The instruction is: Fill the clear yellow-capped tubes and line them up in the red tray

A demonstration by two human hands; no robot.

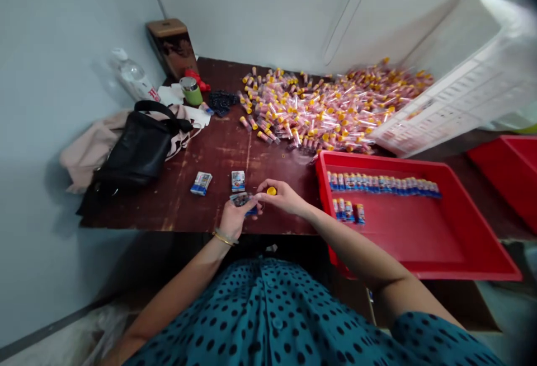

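My left hand (235, 216) is closed around a small clear tube with a printed blue label (243, 201) at the table's front edge. My right hand (282, 195) pinches a yellow cap (272, 191) right at the tube's end. Two small printed packets lie on the table just beyond: one (201, 183) to the left, one (238, 181) upright near my hands. A large heap of clear tubes with yellow caps (327, 108) covers the far side of the table. A red tray (419, 237) on the right holds rows of labelled tubes (381, 184).
A black handbag (138, 150) lies on beige cloth at the left, with a green can (191, 90), a water bottle (134, 78) and a brown box (172, 44) behind. A white crate (457, 92) tilts over the heap. A second red tray (507, 170) sits far right.
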